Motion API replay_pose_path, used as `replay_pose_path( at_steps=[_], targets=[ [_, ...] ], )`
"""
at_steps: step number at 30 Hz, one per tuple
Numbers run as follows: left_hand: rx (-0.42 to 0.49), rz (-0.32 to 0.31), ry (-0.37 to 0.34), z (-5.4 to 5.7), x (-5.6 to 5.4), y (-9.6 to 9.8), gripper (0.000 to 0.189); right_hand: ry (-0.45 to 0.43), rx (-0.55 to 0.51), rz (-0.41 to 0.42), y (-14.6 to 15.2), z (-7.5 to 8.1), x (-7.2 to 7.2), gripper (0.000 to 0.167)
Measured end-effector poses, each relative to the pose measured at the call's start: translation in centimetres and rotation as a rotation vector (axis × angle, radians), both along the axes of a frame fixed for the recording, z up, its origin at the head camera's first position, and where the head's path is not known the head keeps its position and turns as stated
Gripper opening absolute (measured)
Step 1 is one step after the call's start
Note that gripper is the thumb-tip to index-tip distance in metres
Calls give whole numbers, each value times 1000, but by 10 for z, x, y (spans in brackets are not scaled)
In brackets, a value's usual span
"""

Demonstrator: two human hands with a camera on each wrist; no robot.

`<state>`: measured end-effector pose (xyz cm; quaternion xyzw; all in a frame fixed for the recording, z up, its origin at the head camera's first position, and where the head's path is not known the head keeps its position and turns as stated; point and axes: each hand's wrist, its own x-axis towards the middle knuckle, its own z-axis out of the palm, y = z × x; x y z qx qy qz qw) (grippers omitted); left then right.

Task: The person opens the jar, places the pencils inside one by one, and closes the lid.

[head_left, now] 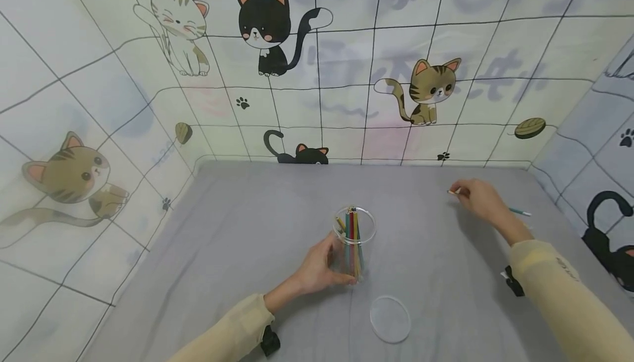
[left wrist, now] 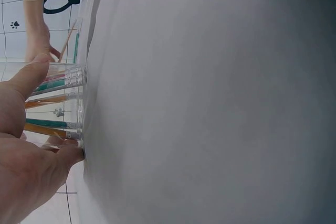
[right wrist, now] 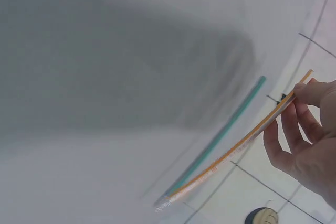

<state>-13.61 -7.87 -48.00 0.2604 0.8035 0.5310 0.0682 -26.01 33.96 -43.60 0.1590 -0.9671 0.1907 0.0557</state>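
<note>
My left hand [head_left: 319, 267] grips the lower side of a clear jar [head_left: 360, 241], which stands upright on the grey cloth. Several coloured pencils [head_left: 353, 230] lean inside it, among them red, yellow and teal ones. In the left wrist view the thumb and fingers curl round the jar from two sides. Away to the right, my right hand [head_left: 477, 199] pinches a thin orange pencil [right wrist: 241, 142] near one end. A teal pencil [right wrist: 226, 127] lies on the cloth beside it; the right wrist partly hides it in the head view.
A clear round lid [head_left: 390, 319] lies flat on the cloth in front of the jar. Grey cloth [head_left: 257, 208] covers the surface. Behind and at both sides hang white sheets [head_left: 342, 103] with printed cats and grid lines.
</note>
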Motion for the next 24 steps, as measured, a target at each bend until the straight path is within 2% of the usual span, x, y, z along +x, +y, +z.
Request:
replay_pose_path(
  at_steps=[9, 16, 24],
  targets=[
    [-8, 6, 10, -3, 0, -1, 90, 37, -33, 45, -18, 27, 4, 16],
    [-20, 2, 34, -5, 0, -1, 81, 20, -50, 60, -31, 44, 9, 19],
    [-11, 0, 15, -3, 1, 0, 85, -31, -128, 47, -44, 69, 18, 20]
  ],
)
